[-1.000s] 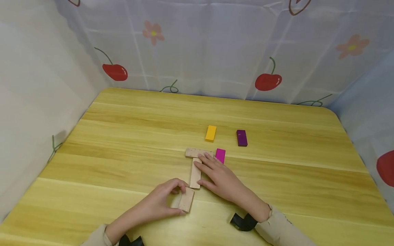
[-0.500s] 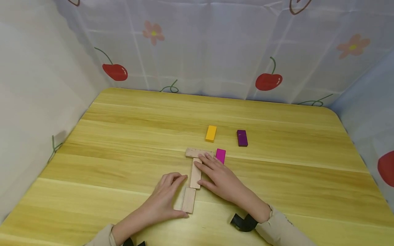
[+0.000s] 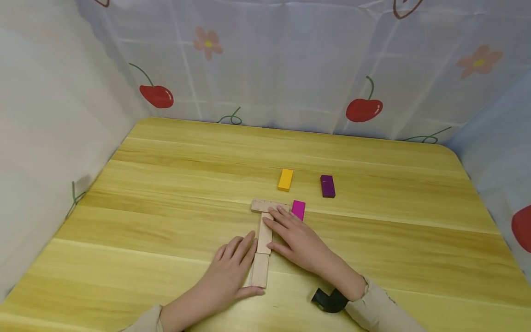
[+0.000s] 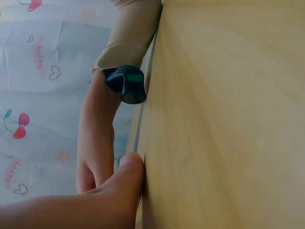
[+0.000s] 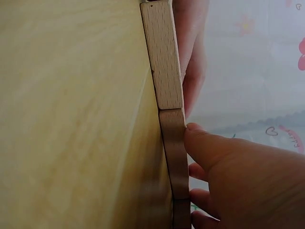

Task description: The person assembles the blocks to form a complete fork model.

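Three plain wooden blocks lie flat in a T shape in the head view: a crosswise block (image 3: 261, 205) at the far end, a middle block (image 3: 265, 236), and a near block (image 3: 260, 271). My left hand (image 3: 226, 275) lies along the near block's left side, fingers stretched forward and thumb at its near end. My right hand (image 3: 299, 242) rests on the middle and crosswise blocks with extended fingers, partly covering both. In the right wrist view, the near block (image 5: 164, 59) and middle block (image 5: 175, 148) meet end to end. The left wrist view hides the blocks.
Right of the crosswise block lies a magenta block (image 3: 298, 210), partly behind my right hand. Farther back are a yellow-orange block (image 3: 285, 180) and a purple block (image 3: 327, 186). A cherry-printed curtain (image 3: 274, 69) hangs behind the table (image 3: 166, 184).
The near block has shifted right and straightened, now in line with the middle block. My left hand released its grip, then moved right with fingers extended alongside. My right hand stays put.
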### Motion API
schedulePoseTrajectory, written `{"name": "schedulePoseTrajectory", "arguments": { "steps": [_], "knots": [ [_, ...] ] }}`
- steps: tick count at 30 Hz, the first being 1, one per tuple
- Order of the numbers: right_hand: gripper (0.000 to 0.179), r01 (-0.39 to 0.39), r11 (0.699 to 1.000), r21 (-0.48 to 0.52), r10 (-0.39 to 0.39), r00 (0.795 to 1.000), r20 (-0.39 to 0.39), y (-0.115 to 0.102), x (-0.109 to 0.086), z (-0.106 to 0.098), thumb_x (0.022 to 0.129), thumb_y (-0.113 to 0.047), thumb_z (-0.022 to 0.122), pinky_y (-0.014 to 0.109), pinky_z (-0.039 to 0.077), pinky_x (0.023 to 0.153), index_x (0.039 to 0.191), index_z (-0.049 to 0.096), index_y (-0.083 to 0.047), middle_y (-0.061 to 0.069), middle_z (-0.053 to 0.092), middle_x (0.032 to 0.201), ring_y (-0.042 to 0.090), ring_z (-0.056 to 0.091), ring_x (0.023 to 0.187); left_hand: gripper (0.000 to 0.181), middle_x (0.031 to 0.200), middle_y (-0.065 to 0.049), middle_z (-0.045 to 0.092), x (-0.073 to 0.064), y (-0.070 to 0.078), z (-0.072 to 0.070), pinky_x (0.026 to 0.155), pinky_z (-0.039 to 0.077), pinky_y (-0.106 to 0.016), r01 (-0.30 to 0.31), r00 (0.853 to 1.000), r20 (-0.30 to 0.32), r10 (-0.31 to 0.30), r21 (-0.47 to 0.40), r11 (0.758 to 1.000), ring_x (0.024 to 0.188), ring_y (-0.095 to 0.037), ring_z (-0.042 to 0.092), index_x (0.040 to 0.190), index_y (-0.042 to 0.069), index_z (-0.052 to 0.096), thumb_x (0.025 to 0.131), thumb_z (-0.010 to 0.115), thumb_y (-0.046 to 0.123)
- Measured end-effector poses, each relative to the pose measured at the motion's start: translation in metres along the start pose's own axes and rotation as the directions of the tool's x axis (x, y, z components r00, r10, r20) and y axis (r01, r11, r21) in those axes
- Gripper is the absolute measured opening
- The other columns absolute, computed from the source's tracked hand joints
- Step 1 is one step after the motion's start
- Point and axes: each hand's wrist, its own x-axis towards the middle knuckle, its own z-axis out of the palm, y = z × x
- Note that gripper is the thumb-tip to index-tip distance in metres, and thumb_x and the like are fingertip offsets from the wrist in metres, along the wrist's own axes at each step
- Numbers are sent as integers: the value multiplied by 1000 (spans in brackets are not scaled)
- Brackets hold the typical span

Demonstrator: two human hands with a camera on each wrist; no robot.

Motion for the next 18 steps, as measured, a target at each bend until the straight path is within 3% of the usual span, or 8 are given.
{"name": "schedulePoseTrajectory", "arguments": {
  "steps": [6,18],
  "knots": [
    [55,-5,1000,-3,5,1000,-1,1,0,0,95,-36,54,43,17,108,142,42,-10,10,26,150,26,15,139,95,153,-16,12,3,4,1,100,27,-48,16,999,31,-18,43,999,132,-33,21,146,-3,25,86,35,70],
    [55,-12,1000,3,12,1000,1,4,2,-1,95,-35,54,42,18,108,142,42,-10,10,25,150,26,15,138,92,153,-16,13,5,5,1,100,26,-49,23,999,29,-23,26,999,132,-33,20,146,-3,25,88,36,67]
  ]
}}
